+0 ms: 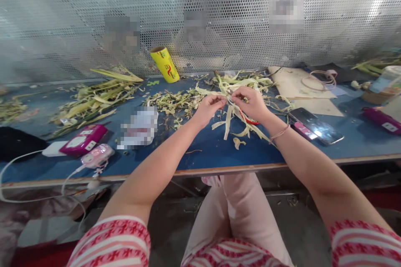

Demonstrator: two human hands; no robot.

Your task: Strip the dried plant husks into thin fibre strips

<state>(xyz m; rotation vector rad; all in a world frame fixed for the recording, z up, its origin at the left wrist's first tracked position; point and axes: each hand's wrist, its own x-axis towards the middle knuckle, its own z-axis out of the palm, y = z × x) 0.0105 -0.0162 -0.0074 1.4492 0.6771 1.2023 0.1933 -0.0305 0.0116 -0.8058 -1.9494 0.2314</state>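
Note:
My left hand (207, 109) is closed in a pinch over the middle of the blue table, at a bundle of pale green-yellow leaf strips (228, 123). Opposite it, my right hand (250, 102) pinches the same bundle, fingertips close to those of the left. Loose ends of the strips hang down and fan out below the fingers. Partly hidden under my right hand lies a red curved handle (250, 120), perhaps of scissors. Behind and left of my hands spreads a heap of curled leaf scraps (175, 103). What sits exactly between the fingertips is too small to make out.
Longer leaves (94, 98) are piled at the left. A yellow tube (165, 65) leans against the perforated metal screen (219, 16). Phones (316, 125) lie at the right, near brown cardboard (293, 85). A magenta power bank (84, 138) with a white cable rests front left.

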